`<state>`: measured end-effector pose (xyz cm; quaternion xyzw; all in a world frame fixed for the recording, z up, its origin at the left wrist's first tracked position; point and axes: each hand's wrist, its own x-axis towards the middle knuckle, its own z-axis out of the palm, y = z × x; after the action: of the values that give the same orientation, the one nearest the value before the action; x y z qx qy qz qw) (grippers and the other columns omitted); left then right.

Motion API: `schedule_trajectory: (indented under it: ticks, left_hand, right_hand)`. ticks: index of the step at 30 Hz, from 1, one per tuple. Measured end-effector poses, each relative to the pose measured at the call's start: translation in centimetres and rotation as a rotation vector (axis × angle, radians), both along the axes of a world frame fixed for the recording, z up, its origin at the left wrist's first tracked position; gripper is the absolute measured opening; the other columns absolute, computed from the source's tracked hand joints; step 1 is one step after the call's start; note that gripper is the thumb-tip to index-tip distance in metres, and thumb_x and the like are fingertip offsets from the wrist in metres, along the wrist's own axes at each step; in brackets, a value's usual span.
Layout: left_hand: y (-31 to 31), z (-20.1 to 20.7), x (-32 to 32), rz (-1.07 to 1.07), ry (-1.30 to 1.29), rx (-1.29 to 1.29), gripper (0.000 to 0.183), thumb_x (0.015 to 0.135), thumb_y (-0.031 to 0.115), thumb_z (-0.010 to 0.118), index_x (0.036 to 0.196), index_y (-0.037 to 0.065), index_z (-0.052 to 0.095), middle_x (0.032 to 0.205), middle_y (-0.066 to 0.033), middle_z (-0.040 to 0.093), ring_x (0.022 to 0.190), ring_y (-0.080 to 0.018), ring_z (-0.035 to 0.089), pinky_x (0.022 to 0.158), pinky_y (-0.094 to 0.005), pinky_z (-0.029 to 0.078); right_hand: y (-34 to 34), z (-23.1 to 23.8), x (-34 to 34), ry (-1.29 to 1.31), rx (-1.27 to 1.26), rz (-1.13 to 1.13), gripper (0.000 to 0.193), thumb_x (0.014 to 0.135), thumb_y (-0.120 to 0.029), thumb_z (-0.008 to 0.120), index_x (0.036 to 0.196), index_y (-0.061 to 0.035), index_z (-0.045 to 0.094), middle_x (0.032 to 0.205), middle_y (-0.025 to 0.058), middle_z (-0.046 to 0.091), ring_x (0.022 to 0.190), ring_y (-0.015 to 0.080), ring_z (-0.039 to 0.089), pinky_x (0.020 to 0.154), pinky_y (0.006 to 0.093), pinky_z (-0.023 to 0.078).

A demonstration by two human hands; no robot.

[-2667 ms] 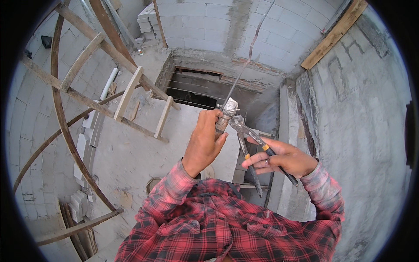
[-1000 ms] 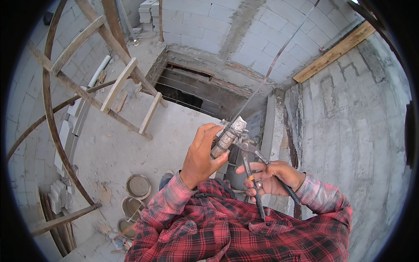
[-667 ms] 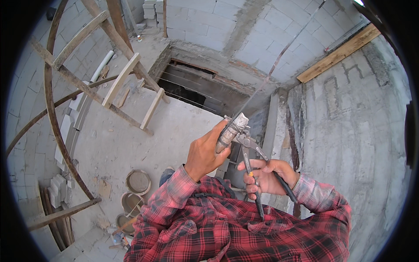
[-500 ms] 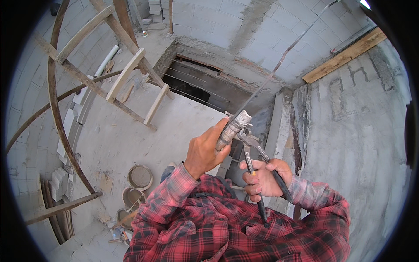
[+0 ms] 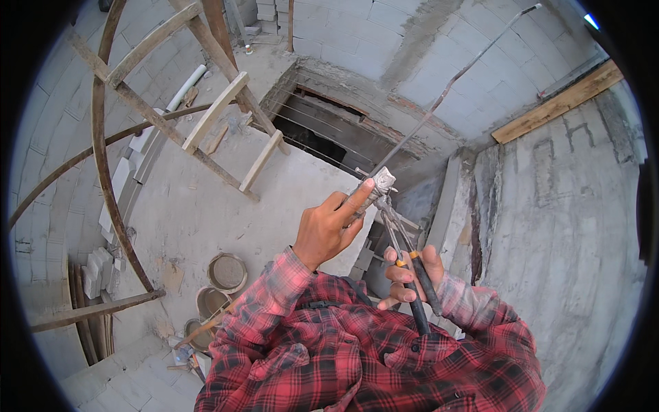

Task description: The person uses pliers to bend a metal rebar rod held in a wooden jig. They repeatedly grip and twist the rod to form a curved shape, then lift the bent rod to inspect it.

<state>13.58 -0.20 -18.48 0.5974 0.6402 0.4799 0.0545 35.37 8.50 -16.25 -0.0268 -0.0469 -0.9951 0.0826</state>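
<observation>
My left hand [image 5: 329, 230] is closed round a short grey cylindrical piece [image 5: 384, 180] with wire about its end, its index finger laid along the top. From this piece a long thin metal rod [image 5: 439, 103] runs up toward the far right wall; the join is partly hidden by the hand. In my right hand [image 5: 398, 278] is a pair of pincers [image 5: 427, 285] with black grips and yellow bands. Their handles are close together and their jaws touch the wire just below the grey end. The right palm is partly covered by the handles.
Beyond my hands a floor opening [image 5: 316, 154] is crossed by thin bars. A wooden ladder [image 5: 216, 112] and curved wooden strips [image 5: 99, 130] stand at left. Round buckets [image 5: 227, 255] sit near my left elbow. A plank [image 5: 559, 101] lies along the right wall.
The pincer handles have come closer together and turned. My left index finger has stretched forward over the grey piece's end. The surroundings have shifted slightly right in view.
</observation>
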Motion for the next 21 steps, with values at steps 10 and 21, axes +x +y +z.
schedule_trajectory:
  ticks: [10, 21]
  left_hand:
    - [0.2, 0.2, 0.2, 0.02, -0.011, -0.052, 0.074, 0.08, 0.004, 0.074, 0.147, 0.023, 0.051, 0.081, -0.0042, 0.055, 0.059, -0.0204, 0.058, 0.051, -0.0361, 0.047]
    - [-1.7, 2.2, 0.7, -0.004, -0.031, 0.002, 0.072, 0.078, 0.002, 0.072, 0.145, 0.021, 0.054, 0.082, -0.0054, 0.053, 0.058, -0.0218, 0.056, 0.051, -0.036, 0.048]
  right_hand:
    - [-0.5, 3.0, 3.0, -0.459, 0.843, -0.058, 0.104, 0.071, -0.019, 0.093, 0.149, -0.0078, 0.026, 0.112, 0.016, 0.063, 0.078, 0.0101, 0.064, 0.076, 0.0243, 0.052]
    - [-6.3, 10.1, 1.9, -0.605, 1.935, -0.044, 0.122, 0.073, -0.027, 0.084, 0.158, -0.0002, 0.0, 0.142, 0.023, 0.028, 0.115, 0.0273, 0.046, 0.098, 0.0374, 0.043]
